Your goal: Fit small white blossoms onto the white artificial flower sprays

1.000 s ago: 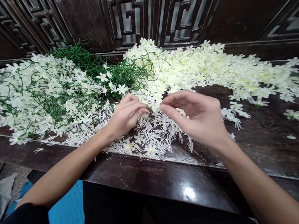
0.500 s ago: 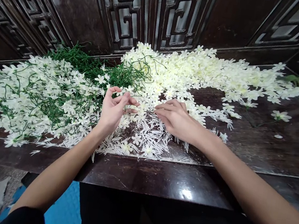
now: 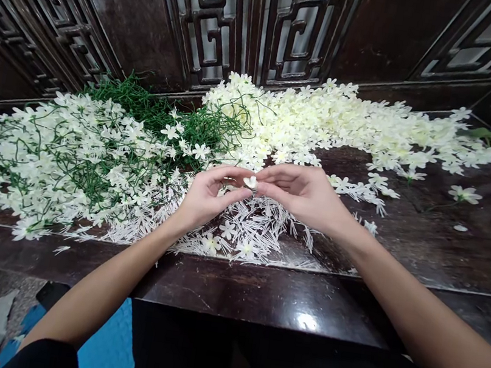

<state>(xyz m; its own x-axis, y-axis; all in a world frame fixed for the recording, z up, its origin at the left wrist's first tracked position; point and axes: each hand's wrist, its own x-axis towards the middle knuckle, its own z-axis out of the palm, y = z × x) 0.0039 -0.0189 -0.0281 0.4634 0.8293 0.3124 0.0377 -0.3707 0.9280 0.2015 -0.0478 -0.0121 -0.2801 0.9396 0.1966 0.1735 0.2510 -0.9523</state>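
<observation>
One flower between left hand, right hand

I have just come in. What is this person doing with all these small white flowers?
The left hand and the right hand meet at the fingertips around one small white flower, above a scatter of thin white pieces. On the left lies a heap of white flowers with green stems. Green stems lie behind, and a long pile of loose pale flowers stretches to the right along the dark wooden surface.
</observation>
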